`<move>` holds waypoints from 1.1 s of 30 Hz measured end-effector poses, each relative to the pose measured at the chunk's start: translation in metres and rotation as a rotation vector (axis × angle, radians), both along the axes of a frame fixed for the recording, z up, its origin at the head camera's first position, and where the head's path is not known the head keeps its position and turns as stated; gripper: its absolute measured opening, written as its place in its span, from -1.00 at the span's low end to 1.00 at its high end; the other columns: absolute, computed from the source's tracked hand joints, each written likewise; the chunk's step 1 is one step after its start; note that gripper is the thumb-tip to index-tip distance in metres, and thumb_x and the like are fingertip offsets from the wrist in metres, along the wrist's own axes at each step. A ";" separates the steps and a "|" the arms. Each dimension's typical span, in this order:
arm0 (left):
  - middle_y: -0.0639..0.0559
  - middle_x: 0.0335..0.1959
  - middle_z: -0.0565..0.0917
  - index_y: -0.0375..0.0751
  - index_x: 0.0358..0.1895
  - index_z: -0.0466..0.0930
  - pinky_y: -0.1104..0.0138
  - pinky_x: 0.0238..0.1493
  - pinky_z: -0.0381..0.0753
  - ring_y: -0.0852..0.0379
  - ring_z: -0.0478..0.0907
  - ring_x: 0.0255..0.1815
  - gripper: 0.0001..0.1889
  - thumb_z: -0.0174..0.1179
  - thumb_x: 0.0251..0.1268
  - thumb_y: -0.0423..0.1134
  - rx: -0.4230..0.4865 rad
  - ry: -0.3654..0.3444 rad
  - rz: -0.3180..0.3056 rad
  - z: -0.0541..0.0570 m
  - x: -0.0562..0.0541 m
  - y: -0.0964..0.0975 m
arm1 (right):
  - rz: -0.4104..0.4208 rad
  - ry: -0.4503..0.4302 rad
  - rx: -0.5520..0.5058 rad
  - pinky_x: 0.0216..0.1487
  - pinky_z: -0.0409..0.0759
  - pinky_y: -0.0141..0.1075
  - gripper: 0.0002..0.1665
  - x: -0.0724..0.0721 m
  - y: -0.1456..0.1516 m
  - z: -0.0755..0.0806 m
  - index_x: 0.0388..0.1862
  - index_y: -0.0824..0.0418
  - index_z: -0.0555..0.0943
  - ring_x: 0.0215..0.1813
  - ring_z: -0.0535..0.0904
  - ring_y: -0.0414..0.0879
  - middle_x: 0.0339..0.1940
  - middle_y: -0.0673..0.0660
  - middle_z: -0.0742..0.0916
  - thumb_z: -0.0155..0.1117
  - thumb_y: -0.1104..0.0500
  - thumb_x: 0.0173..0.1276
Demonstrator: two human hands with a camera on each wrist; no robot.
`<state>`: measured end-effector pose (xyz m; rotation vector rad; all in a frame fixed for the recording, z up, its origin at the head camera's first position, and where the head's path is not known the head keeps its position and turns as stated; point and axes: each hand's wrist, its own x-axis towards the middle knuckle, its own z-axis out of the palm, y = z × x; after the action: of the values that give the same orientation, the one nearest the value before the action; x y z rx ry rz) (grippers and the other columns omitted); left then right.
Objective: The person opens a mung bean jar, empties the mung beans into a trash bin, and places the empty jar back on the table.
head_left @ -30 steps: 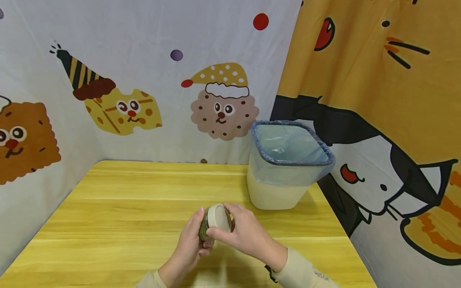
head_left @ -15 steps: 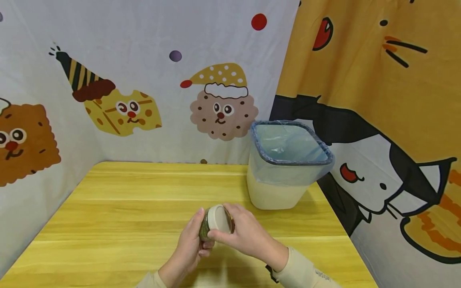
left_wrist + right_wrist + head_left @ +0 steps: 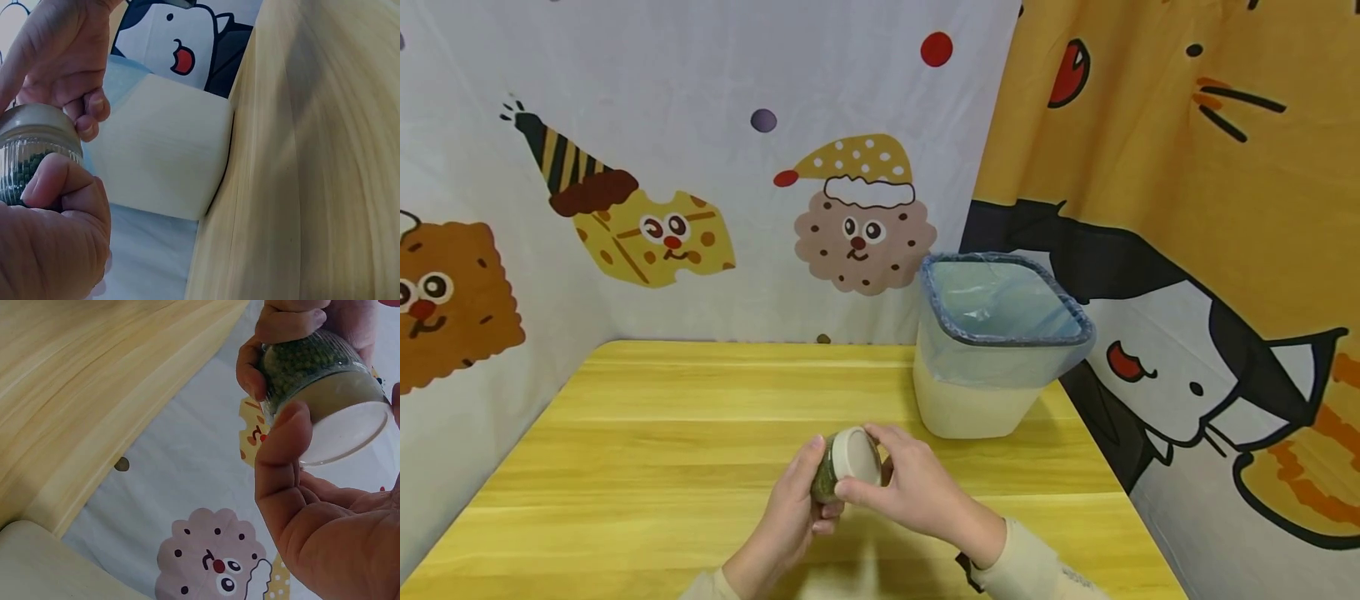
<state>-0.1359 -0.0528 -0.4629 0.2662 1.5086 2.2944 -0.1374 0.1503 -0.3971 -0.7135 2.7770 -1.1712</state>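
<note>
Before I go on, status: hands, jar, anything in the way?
Left hand grips jar. Right hand holds lid; lid on. Lined bin beyond, apart from both hands, not in the way.

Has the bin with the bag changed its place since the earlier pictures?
No. In the head view, the bin keeps the same spot relative to the table's back edge.

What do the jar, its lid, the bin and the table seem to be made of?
Jar: clear and ribbed, with green contents showing through; probably glass, possibly hard plastic.
Lid: pale, smooth and opaque; plastic or coated metal.
Bin: cream, smooth, with rounded corners; likely moulded plastic, under a wrinkled, see-through bluish liner, likely plastic film.
Table: smooth, streaked with wood grain; wood or printed laminate.
</note>
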 end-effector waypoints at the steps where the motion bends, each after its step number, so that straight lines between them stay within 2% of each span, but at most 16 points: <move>1: 0.17 -0.39 0.55 -0.08 0.18 0.29 0.55 -0.60 0.34 0.32 0.33 -0.54 -0.47 -0.29 0.75 0.32 0.000 0.000 -0.008 0.000 0.000 -0.001 | -0.001 -0.022 -0.010 -0.31 0.65 -0.41 0.00 0.000 0.001 0.001 0.54 0.33 0.46 -0.32 0.61 -0.29 0.24 0.18 0.73 0.45 -0.33 0.41; 4: 0.17 -0.33 0.54 -0.09 0.20 0.26 0.55 -0.54 0.39 0.32 0.35 -0.49 -0.48 -0.34 0.77 0.30 0.009 0.024 -0.071 0.000 -0.002 -0.003 | -0.014 -0.073 -0.020 -0.35 0.65 -0.38 0.00 -0.002 0.002 0.003 0.54 0.35 0.46 -0.37 0.62 -0.29 0.17 0.17 0.75 0.41 -0.34 0.45; 8: 0.17 -0.24 0.56 -0.07 0.22 0.27 0.54 -0.46 0.44 0.32 0.37 -0.43 -0.49 -0.39 0.78 0.27 0.043 0.051 -0.167 0.001 -0.003 -0.006 | -0.033 -0.113 -0.011 -0.40 0.66 -0.35 -0.01 -0.004 0.002 0.006 0.53 0.29 0.48 -0.41 0.62 -0.26 0.04 0.11 0.76 0.34 -0.41 0.46; 10: 0.17 -0.21 0.57 -0.05 0.23 0.28 0.54 -0.44 0.45 0.31 0.37 -0.41 -0.50 -0.40 0.78 0.27 0.051 0.051 -0.188 0.001 -0.004 -0.006 | -0.037 -0.124 -0.009 -0.41 0.65 -0.33 -0.03 -0.004 0.002 0.008 0.52 0.25 0.50 -0.42 0.62 -0.23 0.00 0.08 0.76 0.33 -0.43 0.46; 13: 0.17 -0.20 0.57 -0.04 0.24 0.27 0.54 -0.44 0.45 0.31 0.37 -0.40 -0.50 -0.40 0.78 0.27 0.065 0.045 -0.198 -0.001 -0.005 -0.006 | -0.034 -0.119 -0.005 -0.42 0.64 -0.33 -0.08 -0.004 0.003 0.008 0.47 0.21 0.54 -0.43 0.60 -0.23 -0.06 0.05 0.75 0.34 -0.42 0.45; 19: 0.16 -0.19 0.57 0.00 0.25 0.28 0.53 -0.45 0.44 0.30 0.38 -0.40 -0.53 -0.38 0.78 0.27 0.095 0.033 -0.207 -0.003 -0.005 -0.006 | -0.006 -0.085 0.001 -0.43 0.63 -0.36 -0.10 -0.004 0.006 0.006 0.50 0.28 0.51 -0.46 0.57 -0.28 -0.08 0.10 0.74 0.39 -0.33 0.47; 27: 0.17 -0.19 0.56 0.00 0.24 0.29 0.56 -0.44 0.45 0.31 0.40 -0.40 -0.53 -0.37 0.78 0.27 0.124 0.016 -0.227 -0.003 -0.006 -0.007 | 0.035 0.008 0.027 -0.33 0.63 -0.43 -0.04 -0.003 0.008 0.005 0.56 0.33 0.44 -0.36 0.55 -0.29 0.28 0.24 0.70 0.45 -0.26 0.45; 33: 0.18 -0.23 0.57 0.02 0.21 0.33 0.54 -0.45 0.44 0.31 0.39 -0.41 -0.54 -0.35 0.78 0.27 0.124 -0.002 -0.202 -0.001 -0.006 -0.007 | 0.004 -0.015 0.012 -0.28 0.64 -0.42 -0.01 -0.005 0.006 0.002 0.59 0.29 0.42 -0.27 0.59 -0.27 0.34 0.25 0.68 0.42 -0.32 0.45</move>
<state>-0.1418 -0.0595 -0.4643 0.4297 1.2775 2.2276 -0.1419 0.1562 -0.3950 -0.7059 2.7671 -1.1532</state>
